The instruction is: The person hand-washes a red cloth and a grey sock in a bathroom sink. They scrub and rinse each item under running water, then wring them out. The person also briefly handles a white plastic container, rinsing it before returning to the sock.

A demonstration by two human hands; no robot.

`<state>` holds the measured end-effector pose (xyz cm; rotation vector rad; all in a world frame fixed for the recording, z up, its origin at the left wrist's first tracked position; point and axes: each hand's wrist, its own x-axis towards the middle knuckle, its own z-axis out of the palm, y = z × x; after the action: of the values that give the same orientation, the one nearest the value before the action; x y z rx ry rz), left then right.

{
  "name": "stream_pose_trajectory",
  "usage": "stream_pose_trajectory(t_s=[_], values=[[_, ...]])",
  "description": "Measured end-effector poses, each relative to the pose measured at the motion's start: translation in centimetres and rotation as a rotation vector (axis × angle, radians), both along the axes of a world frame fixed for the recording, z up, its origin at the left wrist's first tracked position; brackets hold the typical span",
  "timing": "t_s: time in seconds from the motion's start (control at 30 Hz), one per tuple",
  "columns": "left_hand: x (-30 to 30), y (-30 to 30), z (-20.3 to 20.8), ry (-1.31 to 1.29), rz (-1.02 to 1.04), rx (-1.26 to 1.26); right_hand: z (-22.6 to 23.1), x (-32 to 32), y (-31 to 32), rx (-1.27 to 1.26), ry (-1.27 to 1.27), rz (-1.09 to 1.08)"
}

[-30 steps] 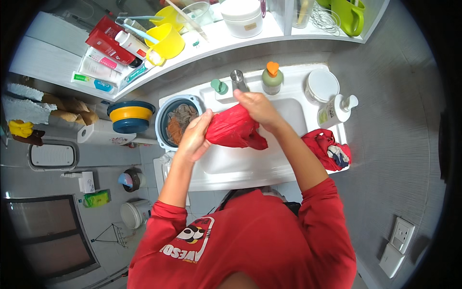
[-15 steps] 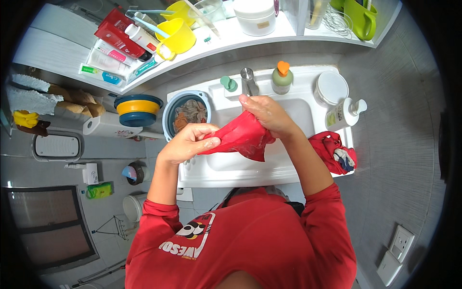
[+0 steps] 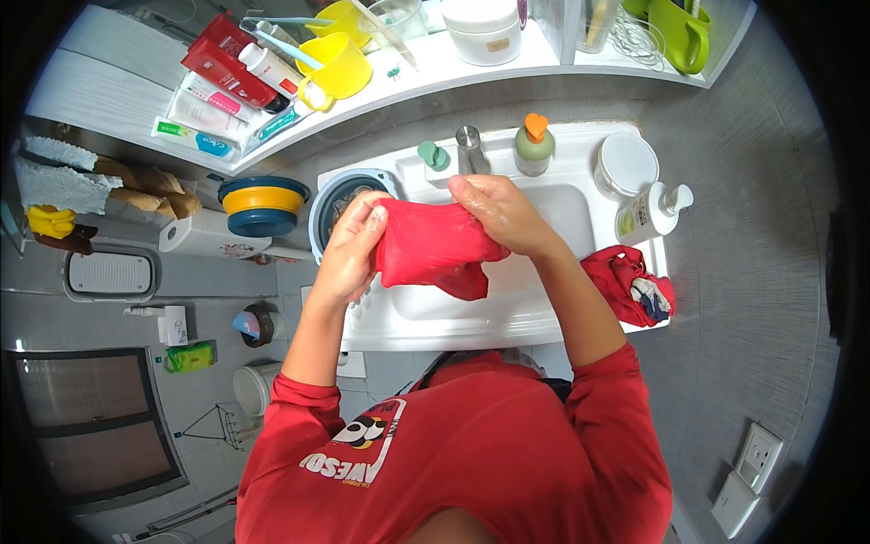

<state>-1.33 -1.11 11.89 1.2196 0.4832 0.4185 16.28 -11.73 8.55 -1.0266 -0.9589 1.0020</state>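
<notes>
Grip tight on both sides: the left hand [image 3: 353,240] pinches the left end of a thin, wet-looking red cloth [image 3: 433,243], the right hand [image 3: 500,218] clasps its right end. And it's spread between them, lower edge drooping, over the bowl of a glossy white sink [image 3: 453,336]! Off the sink's left end, a round blue-grey basin [image 3: 317,225] sits partly behind the left hand. Along the back edge: a silver metal faucet [image 3: 470,152], then a green bottle with an orange heart-shaped top [image 3: 535,152]. Back right corner, a lidded white tub [image 3: 627,165]; front right corner, a crumpled red garment [image 3: 623,281] showing white and navy patches.
</notes>
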Motion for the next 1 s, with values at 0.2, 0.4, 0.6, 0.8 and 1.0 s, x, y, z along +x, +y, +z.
stream_pose_trajectory(t_s=[0.2, 0.4, 0.6, 0.8, 1.0], values=[[0.2, 1.1, 0.9, -0.095, 0.055, -0.273, -0.7, 2.0, -0.9, -0.171, -0.144, 0.451], [-0.2, 2.5, 1.6, -0.050, 0.115, -0.590, -1.5, 3.2, -1.4, 0.006, 0.385, 0.499], [-0.4, 3.3, 0.2, -0.160, -0.119, -0.610, -2.3, 3.2, -1.0, 0.054, 0.624, 0.237], [-1.3, 3.6, 0.0, 0.188, -0.353, -0.376, -3.1, 3.1, -0.5, 0.126, 0.746, 0.247], [-0.1, 1.3, 0.4, 0.065, -0.191, -0.270, -2.4, 1.6, -0.4, -0.155, 0.530, 0.219]])
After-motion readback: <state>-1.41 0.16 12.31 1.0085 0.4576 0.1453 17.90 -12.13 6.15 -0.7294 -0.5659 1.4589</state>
